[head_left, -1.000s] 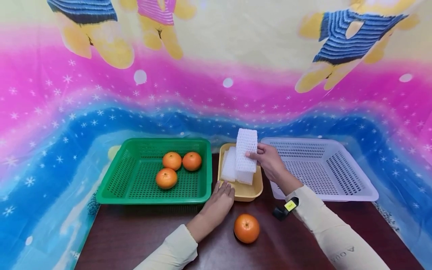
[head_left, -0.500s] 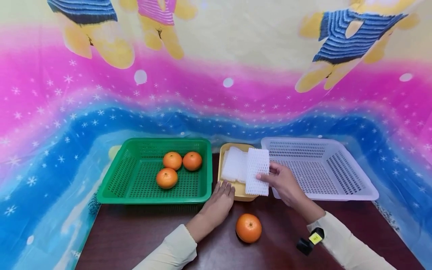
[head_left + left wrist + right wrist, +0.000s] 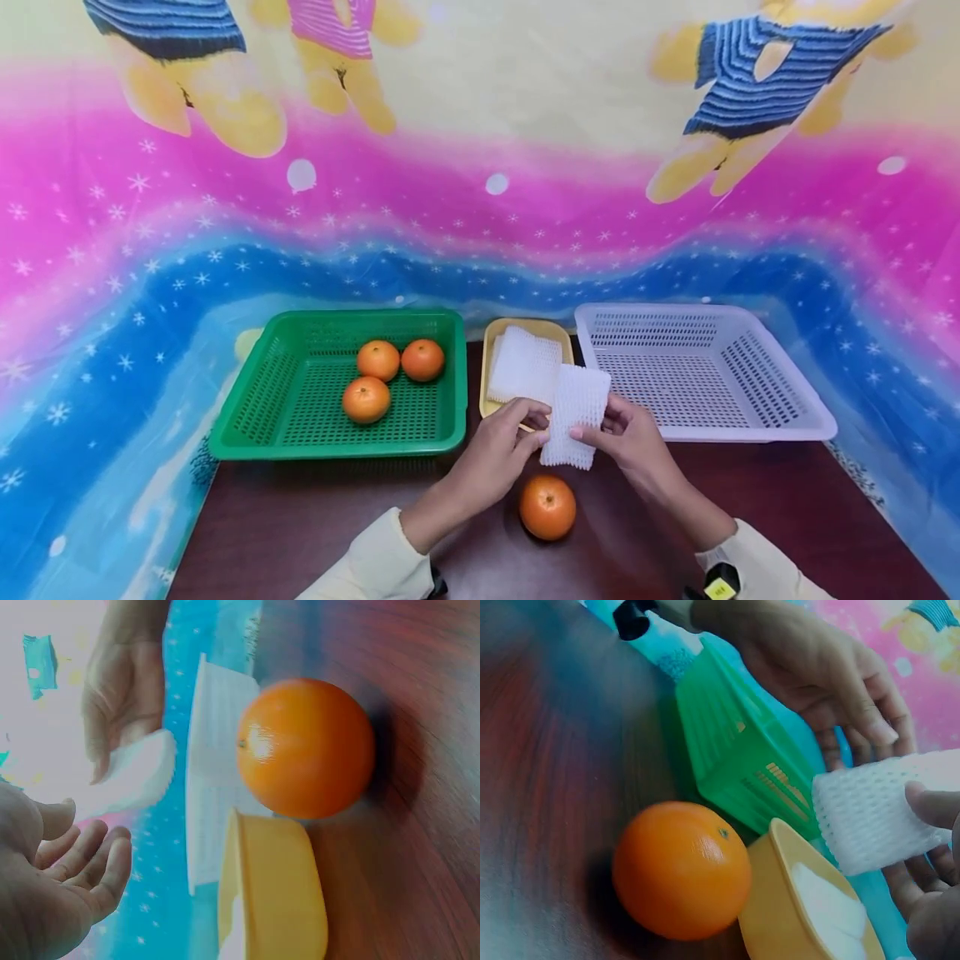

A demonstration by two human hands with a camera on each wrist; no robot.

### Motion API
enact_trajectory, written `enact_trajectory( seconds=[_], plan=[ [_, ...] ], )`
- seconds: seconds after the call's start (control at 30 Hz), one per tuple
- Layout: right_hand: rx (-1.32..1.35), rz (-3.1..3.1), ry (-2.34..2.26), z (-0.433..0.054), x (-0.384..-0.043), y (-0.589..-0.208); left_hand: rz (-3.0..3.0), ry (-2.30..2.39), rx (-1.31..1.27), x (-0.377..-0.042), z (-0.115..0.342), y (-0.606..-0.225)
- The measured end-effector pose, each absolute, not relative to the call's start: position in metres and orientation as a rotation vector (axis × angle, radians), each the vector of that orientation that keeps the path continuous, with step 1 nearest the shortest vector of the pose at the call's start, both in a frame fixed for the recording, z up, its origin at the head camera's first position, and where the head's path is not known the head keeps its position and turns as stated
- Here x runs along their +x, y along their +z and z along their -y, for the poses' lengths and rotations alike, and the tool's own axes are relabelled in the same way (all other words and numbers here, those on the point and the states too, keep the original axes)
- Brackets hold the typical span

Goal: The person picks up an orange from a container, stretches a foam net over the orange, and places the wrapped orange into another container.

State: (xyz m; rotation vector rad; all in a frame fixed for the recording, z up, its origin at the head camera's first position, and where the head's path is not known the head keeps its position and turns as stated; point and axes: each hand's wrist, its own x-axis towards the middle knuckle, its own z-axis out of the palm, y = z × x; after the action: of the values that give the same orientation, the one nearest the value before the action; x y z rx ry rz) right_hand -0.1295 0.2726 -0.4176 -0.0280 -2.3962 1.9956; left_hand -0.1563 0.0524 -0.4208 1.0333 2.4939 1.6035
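Note:
My right hand (image 3: 639,443) pinches a flat white foam fruit net (image 3: 577,408) between thumb and fingers, above the front of the yellow tray. Close to the net's left edge is my left hand (image 3: 491,454), thumb and fingers loosely bent and apart; in the right wrist view the foam net (image 3: 877,814) has a gap between it and that hand's thumb. Below both hands an orange (image 3: 547,507) sits on the table, also large in the left wrist view as the orange fruit (image 3: 307,748). More foam nets (image 3: 523,362) lie in the yellow tray (image 3: 487,408).
To the left stands a green basket (image 3: 337,450) with three oranges (image 3: 367,400) inside. A pale lilac basket (image 3: 750,433) stands at the right. All rest on a dark wooden table (image 3: 300,517), with a printed cloth (image 3: 480,233) hanging behind.
My right hand has lifted the foam net out of the tray and brought it nearer and slightly right. My left hand has left the tray's front rim and come up beside the net.

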Motion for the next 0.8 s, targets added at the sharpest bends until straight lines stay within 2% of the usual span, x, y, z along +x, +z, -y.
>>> enact_trajectory(
  seconds=[0.2, 0.5, 0.8],
  plan=[
    [0.148, 2.438, 1.871, -0.266, -0.12, -0.419, -2.431, 1.662, 0.914, -0.152, -0.052, -0.416],
    [0.242, 2.421, 1.707, -0.266, -0.107, -0.428, -2.397, 1.734, 0.871, -0.148, -0.047, -0.431],
    [0.288, 2.438, 1.763, -0.271, -0.101, -0.441, -2.446, 1.735, 0.867, -0.145, -0.04, -0.433]
  ],
)
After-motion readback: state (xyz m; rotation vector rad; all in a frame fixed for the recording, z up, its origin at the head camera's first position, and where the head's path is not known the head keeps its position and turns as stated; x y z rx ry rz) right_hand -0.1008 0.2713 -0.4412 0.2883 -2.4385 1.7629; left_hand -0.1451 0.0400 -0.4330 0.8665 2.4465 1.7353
